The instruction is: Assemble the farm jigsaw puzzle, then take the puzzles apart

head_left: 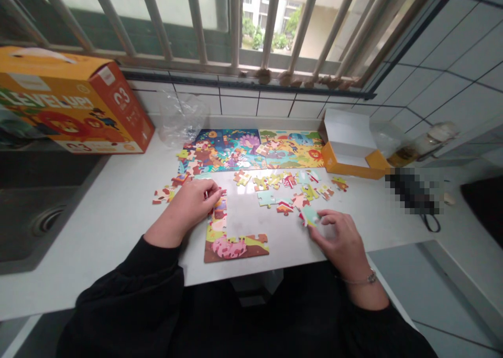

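Near the counter's front edge lies an L-shaped run of joined puzzle pieces [229, 247], with a pink spotted animal at its corner. My left hand [199, 201] rests at the upper end of its left column, fingers closed around a small red-edged piece there. On the right, my right hand [340, 235] pinches a pale green puzzle piece [308, 217] with a red edge, held tilted just over the counter. Loose puzzle pieces [285, 180] are scattered between and behind the hands. Several more loose pieces [164, 194] lie left of my left wrist.
Picture boards [293, 151] lie behind the loose pieces. A large orange box [66, 106] stands at the left beside a sink [23, 211]. Crumpled clear plastic [183, 119], an open small orange box [353, 164] and a bottle [418, 145] are along the back.
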A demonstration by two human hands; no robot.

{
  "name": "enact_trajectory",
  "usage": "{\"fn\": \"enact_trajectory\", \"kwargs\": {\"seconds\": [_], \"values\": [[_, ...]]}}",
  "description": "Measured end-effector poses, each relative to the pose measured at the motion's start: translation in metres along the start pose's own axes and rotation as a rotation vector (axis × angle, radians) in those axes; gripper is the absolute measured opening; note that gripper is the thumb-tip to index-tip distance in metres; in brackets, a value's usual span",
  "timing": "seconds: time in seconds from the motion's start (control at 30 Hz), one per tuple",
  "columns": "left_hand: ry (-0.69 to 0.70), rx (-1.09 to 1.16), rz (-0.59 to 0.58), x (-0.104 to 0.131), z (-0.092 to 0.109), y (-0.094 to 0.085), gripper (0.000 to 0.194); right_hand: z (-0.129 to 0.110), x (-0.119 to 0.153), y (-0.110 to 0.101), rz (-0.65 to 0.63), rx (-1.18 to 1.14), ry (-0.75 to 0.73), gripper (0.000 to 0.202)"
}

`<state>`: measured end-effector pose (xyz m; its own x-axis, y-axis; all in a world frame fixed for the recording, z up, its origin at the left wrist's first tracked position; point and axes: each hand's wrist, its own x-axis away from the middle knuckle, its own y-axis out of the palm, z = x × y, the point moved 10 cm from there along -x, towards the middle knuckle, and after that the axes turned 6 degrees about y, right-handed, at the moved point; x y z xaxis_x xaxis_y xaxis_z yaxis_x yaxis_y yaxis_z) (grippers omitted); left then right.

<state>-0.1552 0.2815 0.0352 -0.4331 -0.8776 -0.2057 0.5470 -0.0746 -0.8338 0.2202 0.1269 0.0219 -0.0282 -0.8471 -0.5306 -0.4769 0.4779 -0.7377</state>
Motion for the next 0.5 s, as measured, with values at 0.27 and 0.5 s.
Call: {"fn": "enact_trajectory", "kwargs": {"seconds": [0.27,0.5], "values": [[-0.039,-0.011,-0.002,0.001,-0.003,0.0,0.038,0.109,0.012,-0.032,0.115,0.319,0.343,0.024],[-0.075,-0.032,-0.047,0.0,-0.003,0.004,0.037,0.104,0.002,-0.024,0.089,0.415,0.323,0.026]]}}
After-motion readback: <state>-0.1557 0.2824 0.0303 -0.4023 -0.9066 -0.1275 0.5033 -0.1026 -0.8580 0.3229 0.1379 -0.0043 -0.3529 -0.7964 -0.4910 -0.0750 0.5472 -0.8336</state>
